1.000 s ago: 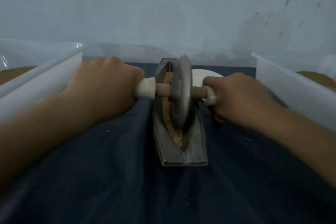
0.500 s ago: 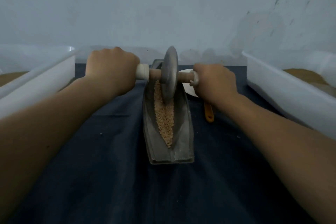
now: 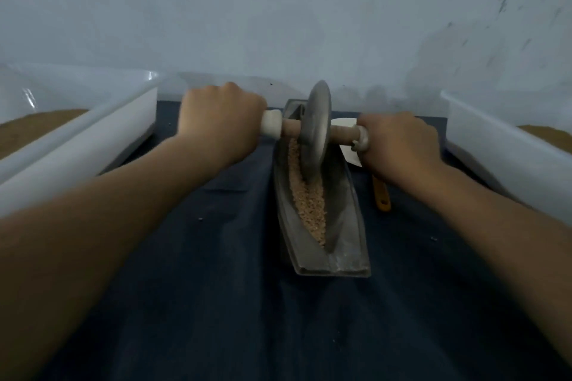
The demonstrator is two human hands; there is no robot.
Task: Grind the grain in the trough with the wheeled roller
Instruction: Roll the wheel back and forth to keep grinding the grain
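Note:
A grey metal trough (image 3: 346, 244) lies lengthwise on the dark blue cloth, holding a strip of tan grain (image 3: 311, 210). The wheeled roller (image 3: 317, 130), a grey metal disc on a wooden axle with white end caps, stands upright in the far half of the trough on the grain. My left hand (image 3: 219, 124) grips the left handle. My right hand (image 3: 399, 145) grips the right handle. Both handles are mostly hidden inside my fists.
A white bin (image 3: 74, 145) with brown material stands at the left, and another white bin (image 3: 507, 161) at the right. A white dish (image 3: 346, 145) and an orange tool handle (image 3: 381, 195) lie right of the trough. A pale wall stands close behind.
The roller went from the trough's middle to its far end, uncovering the grain at the near end. It now sits slightly nearer than half a second ago.

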